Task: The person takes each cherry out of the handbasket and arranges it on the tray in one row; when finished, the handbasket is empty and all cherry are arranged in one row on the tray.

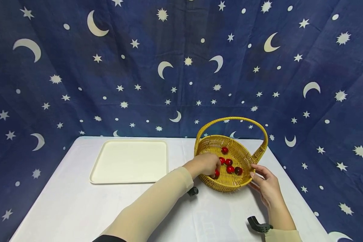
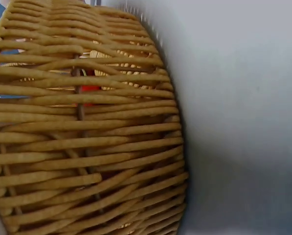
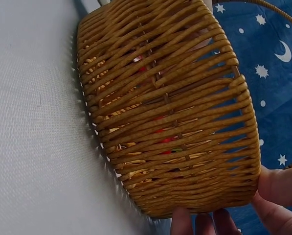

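A yellow-brown woven basket (image 1: 227, 185) with a tall arched handle stands at the right of the table. Several shiny cherries (image 1: 230, 169), red to dark red, lie in it. My left hand (image 1: 206, 163) reaches over the near-left rim, its curled fingers at a red cherry (image 1: 216, 173) and partly hiding it. With my right hand (image 1: 267, 185) I grip the basket's right rim near the handle's foot, thumb at the rim and fingers against the outer wall. The right wrist view shows those fingertips (image 3: 182, 223) under the woven side (image 3: 170, 112). In the left wrist view, the basket wall (image 2: 87, 147) hides my left hand.
A cream rectangular tray (image 1: 130, 161) lies on the left half of the white-covered table (image 1: 63, 208). Behind the table hangs a dark blue cloth (image 1: 145, 70) with moons and stars. The basket's arched handle (image 1: 233, 118) rises above its bowl.
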A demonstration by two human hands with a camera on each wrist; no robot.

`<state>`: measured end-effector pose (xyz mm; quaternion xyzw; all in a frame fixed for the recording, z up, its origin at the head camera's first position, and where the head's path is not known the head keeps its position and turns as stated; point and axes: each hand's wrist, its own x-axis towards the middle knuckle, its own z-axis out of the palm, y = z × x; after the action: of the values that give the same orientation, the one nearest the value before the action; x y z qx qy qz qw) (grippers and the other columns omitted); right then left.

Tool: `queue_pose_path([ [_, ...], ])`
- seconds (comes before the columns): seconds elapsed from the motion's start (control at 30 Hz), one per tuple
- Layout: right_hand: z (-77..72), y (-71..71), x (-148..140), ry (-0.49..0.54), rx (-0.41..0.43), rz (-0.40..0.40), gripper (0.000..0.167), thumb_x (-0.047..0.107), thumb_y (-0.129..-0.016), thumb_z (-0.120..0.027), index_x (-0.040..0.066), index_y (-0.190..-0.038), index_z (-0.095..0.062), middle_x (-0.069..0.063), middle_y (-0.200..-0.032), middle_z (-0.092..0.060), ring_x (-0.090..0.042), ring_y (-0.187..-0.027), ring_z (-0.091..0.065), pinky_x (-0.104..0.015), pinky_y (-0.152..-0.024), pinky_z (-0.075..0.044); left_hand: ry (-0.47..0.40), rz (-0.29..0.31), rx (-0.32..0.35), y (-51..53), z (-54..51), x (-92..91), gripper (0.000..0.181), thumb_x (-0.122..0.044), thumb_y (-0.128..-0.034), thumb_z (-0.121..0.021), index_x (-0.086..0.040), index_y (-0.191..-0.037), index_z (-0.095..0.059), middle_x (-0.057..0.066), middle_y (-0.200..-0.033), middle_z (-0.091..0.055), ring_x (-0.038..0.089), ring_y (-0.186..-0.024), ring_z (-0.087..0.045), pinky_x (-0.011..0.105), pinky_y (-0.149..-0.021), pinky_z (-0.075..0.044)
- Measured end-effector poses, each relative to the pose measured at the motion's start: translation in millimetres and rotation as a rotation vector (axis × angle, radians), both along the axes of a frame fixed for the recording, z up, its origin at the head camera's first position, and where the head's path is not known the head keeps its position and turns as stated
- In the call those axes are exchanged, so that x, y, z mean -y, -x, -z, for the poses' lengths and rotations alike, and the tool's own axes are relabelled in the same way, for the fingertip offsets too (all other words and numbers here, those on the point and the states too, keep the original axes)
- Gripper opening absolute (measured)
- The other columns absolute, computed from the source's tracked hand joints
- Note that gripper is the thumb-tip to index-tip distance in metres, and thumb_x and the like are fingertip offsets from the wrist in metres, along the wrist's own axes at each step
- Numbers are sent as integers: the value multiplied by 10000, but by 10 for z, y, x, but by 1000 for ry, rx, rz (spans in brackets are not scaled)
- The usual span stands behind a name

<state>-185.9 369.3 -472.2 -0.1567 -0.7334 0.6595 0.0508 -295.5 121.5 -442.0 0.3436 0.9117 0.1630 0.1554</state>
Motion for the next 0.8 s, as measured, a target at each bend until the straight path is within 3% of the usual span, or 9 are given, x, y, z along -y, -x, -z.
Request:
queue_pose_path([
  [0.13,7,14,2,29,-5,-11,388,130,-1055,-692,120,-1437,-624,76,-1218,-596,-47,-1019,-690,-292,-847,-635,-102,3,-25,-2,11,40,183,-192,-917,-861,-271,-1056,-774,-111,-1027,-724,88,-971,-640,270,-883,-544],
  [0.27,4,14,8,36,-15,-8,381,131,-1055,-692,120,-1431,-629,54,-1230,-598,-46,-1020,-683,-295,-834,-632,-290,10,-27,-32,-34,154,227,-201,-932,-853,-254,-1136,-768,-106,-1100,-744,94,-1099,-677,256,-986,-547],
  [0.37,3,13,16,28,-17,-4,381,124,-1057,-685,110,-1433,-624,49,-1233,-601,-46,-1006,-689,-296,-828,-633,-432,6,-21,-88,-116,318,260,-186,-938,-847,-229,-1180,-764,-92,-1116,-742,91,-1084,-674,240,-966,-545],
  [0.6,4,33,62,4,5,16,390,113,-1064,-667,79,-1446,-600,63,-1222,-592,-40,-1032,-679,-291,-836,-636,-641,-42,-3,-212,-286,1027,266,-135,-932,-845,-204,-1173,-757,-41,-1113,-747,86,-746,-554,239,-714,-485],
  [0.7,1,27,57,-5,22,23,388,108,-1064,-664,90,-1447,-602,51,-1237,-581,-41,-1022,-683,-288,-840,-637,-666,-108,-16,-202,-239,1399,265,-114,-906,-860,-221,-1128,-765,-41,-1097,-755,100,-695,-536,256,-676,-473],
  [0.8,0,14,42,-9,32,23,385,100,-1064,-661,98,-1445,-604,42,-1248,-575,-37,-1005,-691,-286,-836,-638,-650,-196,-18,-154,-107,1743,259,-92,-887,-866,-233,-1078,-764,-40,-1073,-747,136,-743,-561,287,-714,-477],
])
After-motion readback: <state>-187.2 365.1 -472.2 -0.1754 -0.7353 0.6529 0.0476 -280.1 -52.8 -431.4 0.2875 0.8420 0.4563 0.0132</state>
